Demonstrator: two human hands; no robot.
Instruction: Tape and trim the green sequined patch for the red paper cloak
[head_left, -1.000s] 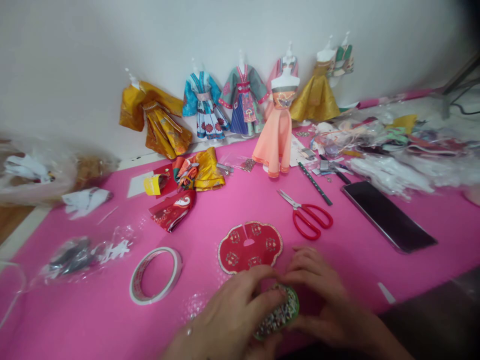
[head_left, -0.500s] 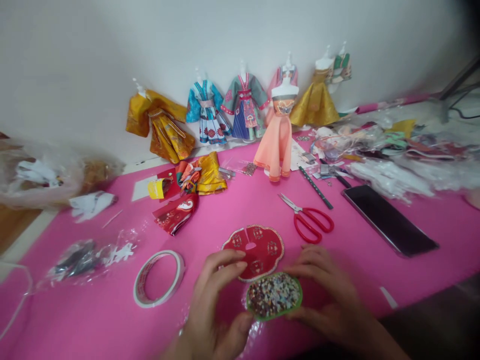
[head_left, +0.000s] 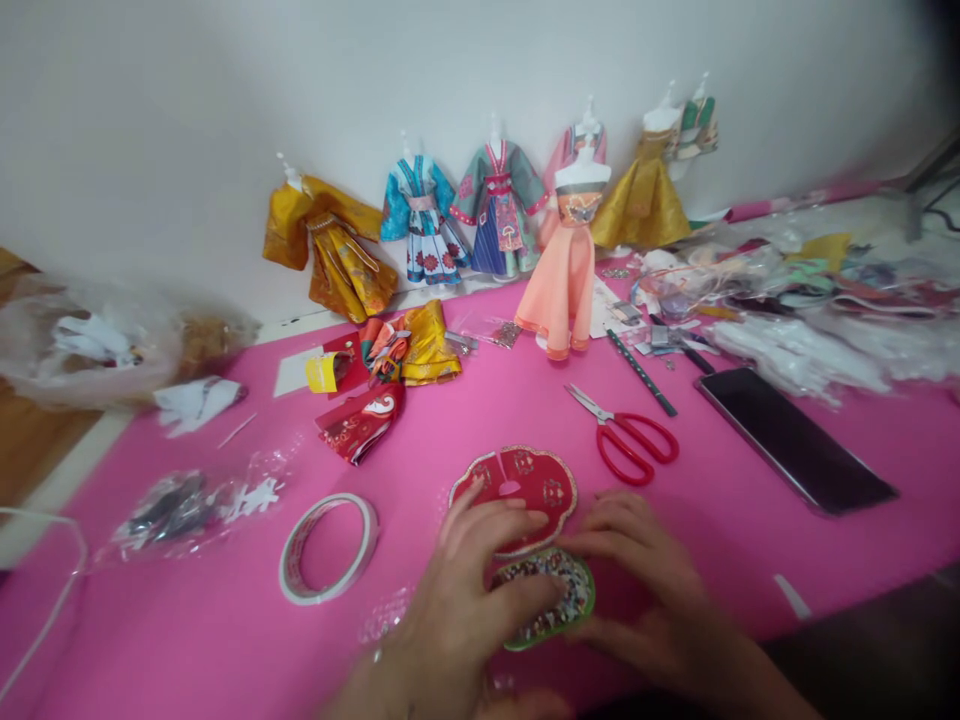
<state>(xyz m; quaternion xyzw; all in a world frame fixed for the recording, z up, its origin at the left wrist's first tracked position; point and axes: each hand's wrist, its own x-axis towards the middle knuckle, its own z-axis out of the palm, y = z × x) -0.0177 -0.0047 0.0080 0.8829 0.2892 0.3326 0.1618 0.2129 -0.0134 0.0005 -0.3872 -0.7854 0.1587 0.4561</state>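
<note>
Both hands (head_left: 480, 590) (head_left: 637, 580), fingers clamped on green-rimmed patterned piece (head_left: 559, 600) (overlapping red collar piece (head_left: 525, 480)): press flat to desk (head_left: 225, 620), edges aligned.

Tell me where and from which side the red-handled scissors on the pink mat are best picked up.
Probably by the red handle loops of the scissors, coming from the near right. They lie flat and closed on the pink mat, blades pointing away to the far left, loops toward the right hand. The pen lies just beyond them.
</note>
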